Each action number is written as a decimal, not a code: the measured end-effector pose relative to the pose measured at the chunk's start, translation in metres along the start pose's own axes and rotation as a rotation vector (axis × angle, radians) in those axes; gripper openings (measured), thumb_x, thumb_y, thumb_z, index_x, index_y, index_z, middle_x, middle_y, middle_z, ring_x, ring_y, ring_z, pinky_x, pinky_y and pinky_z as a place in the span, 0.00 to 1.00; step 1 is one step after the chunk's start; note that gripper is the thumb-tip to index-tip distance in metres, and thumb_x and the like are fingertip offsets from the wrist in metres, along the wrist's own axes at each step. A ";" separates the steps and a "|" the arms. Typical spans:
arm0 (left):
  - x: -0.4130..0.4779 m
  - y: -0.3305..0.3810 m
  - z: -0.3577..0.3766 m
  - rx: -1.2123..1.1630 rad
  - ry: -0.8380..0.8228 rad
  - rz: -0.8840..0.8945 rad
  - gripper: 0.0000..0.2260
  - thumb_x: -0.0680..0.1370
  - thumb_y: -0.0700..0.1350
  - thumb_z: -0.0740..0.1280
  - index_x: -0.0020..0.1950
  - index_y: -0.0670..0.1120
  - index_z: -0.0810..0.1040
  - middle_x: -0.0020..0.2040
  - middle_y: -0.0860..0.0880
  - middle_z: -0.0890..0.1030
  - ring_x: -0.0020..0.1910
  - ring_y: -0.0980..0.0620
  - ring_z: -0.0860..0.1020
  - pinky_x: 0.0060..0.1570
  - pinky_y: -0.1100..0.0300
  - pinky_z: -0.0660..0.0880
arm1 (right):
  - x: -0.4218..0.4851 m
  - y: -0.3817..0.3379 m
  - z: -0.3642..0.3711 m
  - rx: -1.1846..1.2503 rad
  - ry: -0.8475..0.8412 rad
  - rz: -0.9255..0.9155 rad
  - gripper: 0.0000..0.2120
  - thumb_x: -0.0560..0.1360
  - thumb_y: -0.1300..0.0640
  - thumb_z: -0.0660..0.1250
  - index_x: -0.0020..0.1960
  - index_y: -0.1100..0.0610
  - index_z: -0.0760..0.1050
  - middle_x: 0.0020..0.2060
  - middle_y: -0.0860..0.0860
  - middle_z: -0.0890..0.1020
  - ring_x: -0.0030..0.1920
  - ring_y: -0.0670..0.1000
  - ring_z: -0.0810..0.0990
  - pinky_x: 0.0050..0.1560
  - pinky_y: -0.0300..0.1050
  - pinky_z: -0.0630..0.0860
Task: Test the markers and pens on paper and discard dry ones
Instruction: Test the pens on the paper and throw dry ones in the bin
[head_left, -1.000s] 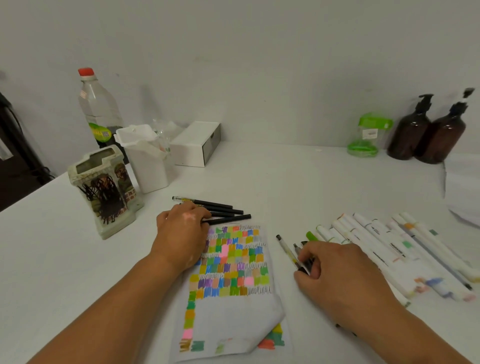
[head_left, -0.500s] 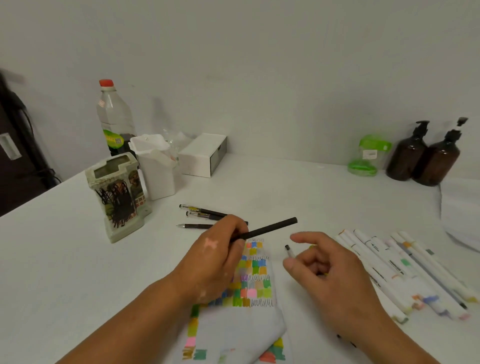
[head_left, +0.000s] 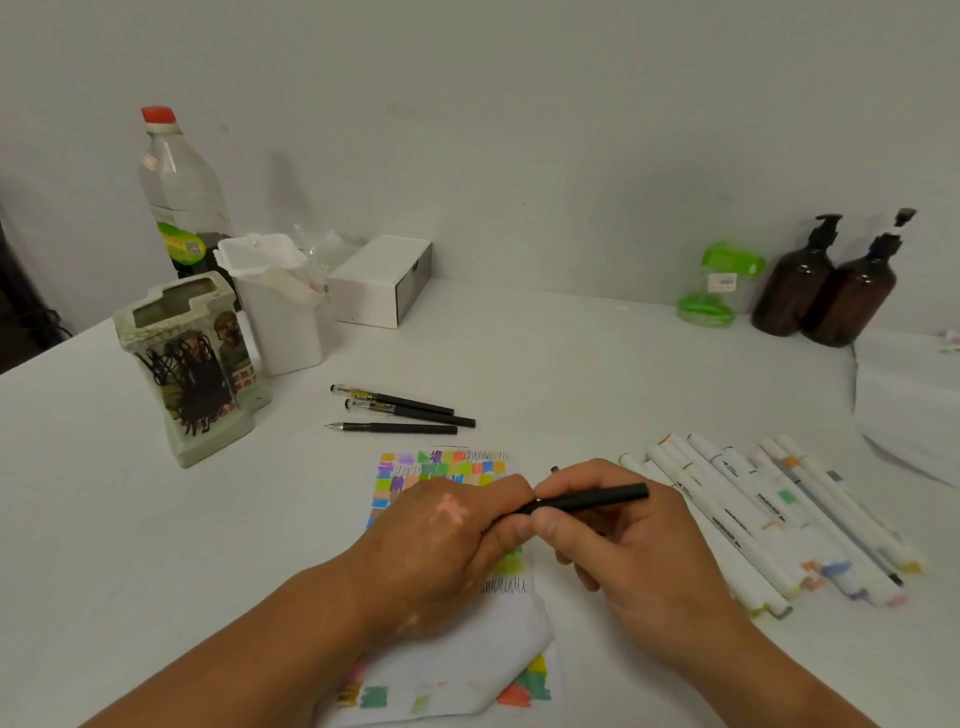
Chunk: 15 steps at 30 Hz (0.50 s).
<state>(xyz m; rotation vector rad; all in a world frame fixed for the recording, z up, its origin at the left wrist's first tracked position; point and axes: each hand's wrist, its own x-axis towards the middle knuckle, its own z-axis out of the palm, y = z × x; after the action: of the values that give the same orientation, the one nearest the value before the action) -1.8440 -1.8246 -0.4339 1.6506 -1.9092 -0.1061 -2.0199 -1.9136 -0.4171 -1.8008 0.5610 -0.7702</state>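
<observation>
Both hands hold one slim black pen (head_left: 592, 497) over the test paper (head_left: 441, 644), which is covered in coloured swatches and scribbles and has a curled lower corner. My left hand (head_left: 447, 540) grips the pen's left end. My right hand (head_left: 618, 540) pinches its barrel between thumb and fingers; the right end sticks out free. Three black pens (head_left: 400, 410) lie side by side beyond the paper. A row of several white markers (head_left: 753, 514) lies to the right of my hands.
At the back left stand a scribbled-on ceramic holder (head_left: 189, 364), a white container (head_left: 278, 301), a clear bottle (head_left: 179, 192) and a white box (head_left: 379, 280). A green-lidded jar (head_left: 719, 286) and two brown pump bottles (head_left: 826, 280) stand back right. White paper (head_left: 909, 400) lies far right.
My left hand picked a black pen from the group beyond the paper and lifted it. My right hand left the markers and came over to take hold of the same pen.
</observation>
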 end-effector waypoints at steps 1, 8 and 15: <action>0.000 0.000 0.000 -0.011 -0.003 0.004 0.20 0.83 0.61 0.53 0.57 0.50 0.78 0.37 0.53 0.77 0.33 0.53 0.74 0.35 0.53 0.74 | 0.000 0.001 0.000 -0.005 0.005 -0.013 0.06 0.71 0.56 0.77 0.45 0.47 0.84 0.34 0.48 0.83 0.33 0.45 0.79 0.33 0.35 0.73; -0.015 -0.028 -0.046 0.035 -0.121 -0.188 0.22 0.67 0.71 0.71 0.55 0.61 0.77 0.47 0.63 0.74 0.47 0.62 0.74 0.42 0.72 0.70 | 0.003 0.003 -0.021 0.239 0.168 0.019 0.06 0.71 0.58 0.64 0.39 0.54 0.80 0.29 0.58 0.80 0.28 0.55 0.75 0.24 0.44 0.70; -0.064 -0.034 -0.059 0.079 -0.359 -0.315 0.34 0.62 0.77 0.69 0.66 0.69 0.71 0.65 0.75 0.61 0.65 0.74 0.62 0.61 0.74 0.63 | -0.002 0.003 -0.020 0.032 0.051 0.044 0.05 0.69 0.55 0.67 0.41 0.54 0.82 0.30 0.56 0.82 0.29 0.52 0.81 0.29 0.39 0.76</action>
<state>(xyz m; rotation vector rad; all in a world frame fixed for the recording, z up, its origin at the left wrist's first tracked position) -1.7824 -1.7539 -0.4256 2.0897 -1.9053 -0.4887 -2.0354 -1.9263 -0.4158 -1.7383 0.6167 -0.7926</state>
